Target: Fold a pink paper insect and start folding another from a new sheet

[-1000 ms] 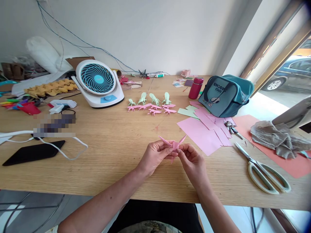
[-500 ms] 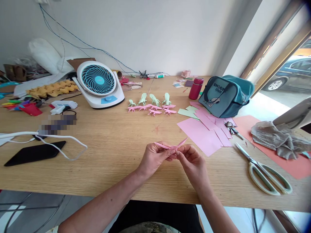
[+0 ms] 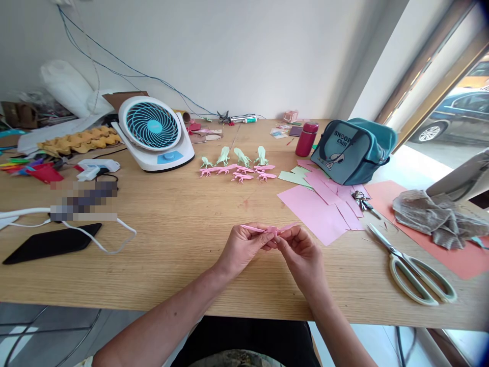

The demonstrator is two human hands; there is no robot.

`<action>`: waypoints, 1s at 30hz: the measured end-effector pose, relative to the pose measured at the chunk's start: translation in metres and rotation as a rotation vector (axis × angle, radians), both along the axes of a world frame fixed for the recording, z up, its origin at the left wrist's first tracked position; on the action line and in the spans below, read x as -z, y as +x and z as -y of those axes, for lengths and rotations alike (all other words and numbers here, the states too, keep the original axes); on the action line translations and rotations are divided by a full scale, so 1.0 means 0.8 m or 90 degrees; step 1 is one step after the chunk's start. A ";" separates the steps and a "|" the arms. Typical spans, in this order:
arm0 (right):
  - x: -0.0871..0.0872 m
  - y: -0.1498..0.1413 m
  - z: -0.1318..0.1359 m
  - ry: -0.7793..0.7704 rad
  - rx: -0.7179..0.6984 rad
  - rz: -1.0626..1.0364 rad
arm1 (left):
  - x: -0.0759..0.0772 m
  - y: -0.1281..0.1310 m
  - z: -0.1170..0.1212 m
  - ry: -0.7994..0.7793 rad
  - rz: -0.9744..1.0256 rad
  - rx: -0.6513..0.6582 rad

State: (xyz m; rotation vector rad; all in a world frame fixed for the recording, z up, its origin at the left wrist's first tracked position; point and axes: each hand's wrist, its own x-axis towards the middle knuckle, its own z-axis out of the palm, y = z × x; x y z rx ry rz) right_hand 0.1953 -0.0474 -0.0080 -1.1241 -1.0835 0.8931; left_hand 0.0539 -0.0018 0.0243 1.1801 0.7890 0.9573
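Between my hands is a small piece of folded pink paper (image 3: 272,231), held above the near part of the table. My left hand (image 3: 244,244) pinches its left side, with a narrow strip pointing out to the left. On the other side my right hand (image 3: 301,250) pinches it with thumb and fingers, and another strip lies along those fingers. The underside of the paper is hidden by my fingertips. Farther back stand several folded pink paper insects (image 3: 243,177) and several green ones (image 3: 241,157).
Pink paper sheets (image 3: 315,211) lie to the right, near large scissors (image 3: 414,270) and keys (image 3: 361,199). Behind them stand a red flask (image 3: 306,139) and a teal bag (image 3: 349,153). A fan (image 3: 155,135) and a black flat object (image 3: 53,243) with a white cable are on the left.
The right strip of the folded paper, raised before, is now lowered toward my right fingers. Both hands keep their pinch in nearly the same place.
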 end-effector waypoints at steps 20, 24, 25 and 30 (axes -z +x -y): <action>-0.001 0.009 0.003 0.035 0.009 0.051 | -0.007 -0.003 0.001 -0.149 0.007 0.047; -0.001 0.003 0.000 0.006 -0.014 0.047 | -0.005 -0.004 -0.002 -0.203 0.057 0.033; -0.001 0.001 -0.001 -0.012 -0.040 0.053 | -0.004 -0.003 -0.003 -0.216 0.071 0.035; -0.005 -0.006 -0.001 -0.079 -0.150 0.085 | -0.003 -0.002 -0.001 -0.262 0.136 0.059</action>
